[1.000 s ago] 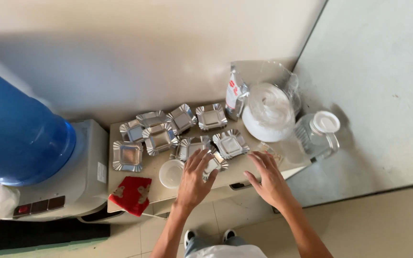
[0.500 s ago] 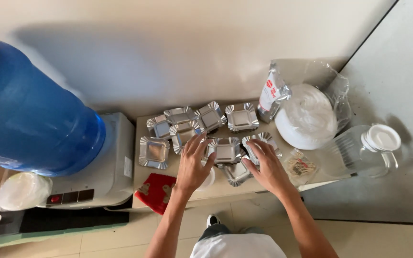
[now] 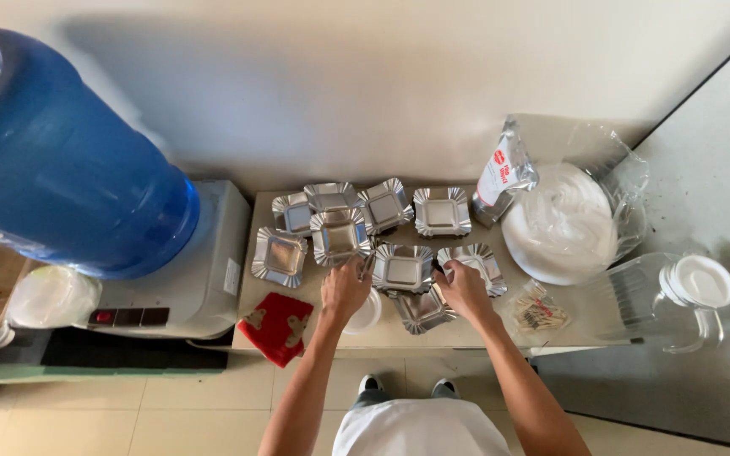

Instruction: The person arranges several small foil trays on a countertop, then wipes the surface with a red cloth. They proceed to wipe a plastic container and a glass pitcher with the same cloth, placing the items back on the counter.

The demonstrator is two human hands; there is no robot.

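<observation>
While the person stands at the table edge, both hands have closed in on the same square foil tray (image 3: 402, 268): a second ago they hovered spread and apart over the cluster, and now they flank one tray, so the work has narrowed from the whole group to this single piece. The left hand (image 3: 345, 291) has its fingers loosely curled at the tray's left rim, touching it and partly covering a small white cup (image 3: 368, 311). The right hand (image 3: 464, 287) curls at the right rim, between that tray and the neighbouring one (image 3: 476, 260) (whether either hand actually pinches the foil, I cannot tell). Another tray (image 3: 422, 311) lies just below, between the wrists. A red cloth (image 3: 275, 325) hangs off the near edge. Farther back sit more foil trays (image 3: 442, 211), a stack of white plates in clear wrap (image 3: 561, 223), and a blue water bottle (image 3: 69, 169) on its dispenser.
</observation>
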